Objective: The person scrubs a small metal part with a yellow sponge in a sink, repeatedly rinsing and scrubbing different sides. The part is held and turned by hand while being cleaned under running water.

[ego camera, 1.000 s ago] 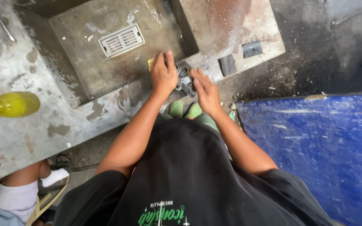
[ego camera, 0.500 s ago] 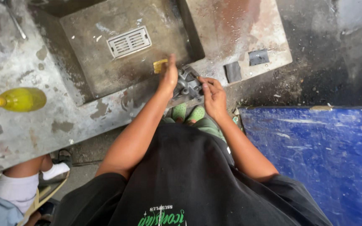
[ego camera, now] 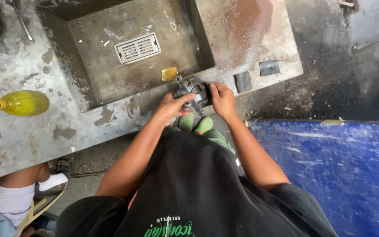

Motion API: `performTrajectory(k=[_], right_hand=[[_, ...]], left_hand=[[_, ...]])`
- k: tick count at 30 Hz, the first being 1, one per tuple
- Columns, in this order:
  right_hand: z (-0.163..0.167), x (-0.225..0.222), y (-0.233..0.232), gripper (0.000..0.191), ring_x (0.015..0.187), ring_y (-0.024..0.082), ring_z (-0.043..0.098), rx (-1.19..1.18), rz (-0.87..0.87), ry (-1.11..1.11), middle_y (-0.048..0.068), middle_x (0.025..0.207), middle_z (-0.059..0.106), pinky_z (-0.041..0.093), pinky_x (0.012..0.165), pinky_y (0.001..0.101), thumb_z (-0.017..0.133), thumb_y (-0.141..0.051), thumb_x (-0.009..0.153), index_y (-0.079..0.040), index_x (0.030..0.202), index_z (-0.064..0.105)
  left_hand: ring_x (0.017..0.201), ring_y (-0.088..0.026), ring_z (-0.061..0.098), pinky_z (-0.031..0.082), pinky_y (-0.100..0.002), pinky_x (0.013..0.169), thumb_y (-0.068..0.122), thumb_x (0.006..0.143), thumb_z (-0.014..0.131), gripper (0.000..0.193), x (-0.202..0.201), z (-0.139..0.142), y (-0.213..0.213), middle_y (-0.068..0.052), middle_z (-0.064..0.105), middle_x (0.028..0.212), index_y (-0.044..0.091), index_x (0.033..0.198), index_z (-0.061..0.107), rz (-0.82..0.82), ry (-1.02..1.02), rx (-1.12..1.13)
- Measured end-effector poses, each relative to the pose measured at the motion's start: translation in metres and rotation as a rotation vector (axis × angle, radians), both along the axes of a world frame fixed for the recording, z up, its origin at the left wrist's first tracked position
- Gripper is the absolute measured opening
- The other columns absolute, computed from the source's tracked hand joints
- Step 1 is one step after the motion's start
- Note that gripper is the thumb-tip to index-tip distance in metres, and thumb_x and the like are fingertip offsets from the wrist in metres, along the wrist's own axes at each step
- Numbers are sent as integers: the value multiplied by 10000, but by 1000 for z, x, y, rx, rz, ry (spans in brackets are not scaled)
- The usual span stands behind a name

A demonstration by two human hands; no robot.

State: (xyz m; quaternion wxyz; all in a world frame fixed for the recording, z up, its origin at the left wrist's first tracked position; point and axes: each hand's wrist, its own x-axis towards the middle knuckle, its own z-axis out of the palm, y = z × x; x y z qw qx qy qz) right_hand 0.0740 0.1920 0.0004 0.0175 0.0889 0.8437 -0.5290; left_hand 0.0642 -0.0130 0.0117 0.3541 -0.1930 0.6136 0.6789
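Note:
A dark grey metal part [ego camera: 191,91] with lugs rests on the front rim of a stained concrete sink [ego camera: 110,118]. My left hand [ego camera: 172,106] grips its near left side, fingers curled over it. On the part's right side my right hand [ego camera: 221,99] holds it. A small yellow pad [ego camera: 169,73] lies in the basin just behind the part. Two grey abrasive squares [ego camera: 243,81] [ego camera: 269,67] lie on the slab to the right.
The basin has a white slotted drain grate [ego camera: 137,48]. A yellow spray bottle [ego camera: 20,103] lies on the left counter. A blue sheet [ego camera: 330,171] lies on the floor at right. Another person's leg in a white sock [ego camera: 18,193] is at lower left.
My left hand has dropped from the top of the part to its near left side. The part now shows between both hands, and the yellow pad is uncovered.

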Motion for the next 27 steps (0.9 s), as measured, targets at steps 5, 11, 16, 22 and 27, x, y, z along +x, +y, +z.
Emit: performTrajectory(k=[5,11,16,22,27], right_hand=[[4,5,-34,299,1197,271,682,-136,71,113,176,1304,710,512,1025,357,563,-197,1074,-39,1288,699],[14,-4,-22,270,1315,366,552,89,263,461,183,1386,631,422,1110,434,583,-103,1049,-35,1224,778],[3,-13,-32,238,1114,296,690,16,66,185,155,1165,716,525,995,352,586,-140,1041,-57,1165,771],[1,-1,-32,276,1246,272,665,-132,90,250,180,1294,710,486,1072,344,574,-121,1045,-1,1256,704],[-25,-12,-17,302,1263,245,666,-225,82,118,151,1328,703,502,1068,317,546,-129,1054,5,1288,682]], left_hand=[[931,-152,710,594,-413,853,406,768,800,461,-8,8,-8,-10,729,1057,156,1144,705,-14,-36,-62],[956,-167,687,567,-469,902,222,738,769,418,-8,-6,-9,-18,703,1041,151,1139,674,20,-17,19],[918,-171,705,612,-399,745,175,727,770,518,0,-10,-6,-21,712,1029,133,1219,616,53,13,2],[742,-136,692,577,-273,514,174,745,784,537,-18,-4,-5,-44,706,957,90,1246,609,-7,47,-45],[748,-118,675,563,-267,519,190,764,785,512,-19,-8,7,-39,702,967,60,1236,633,-41,92,-85]])
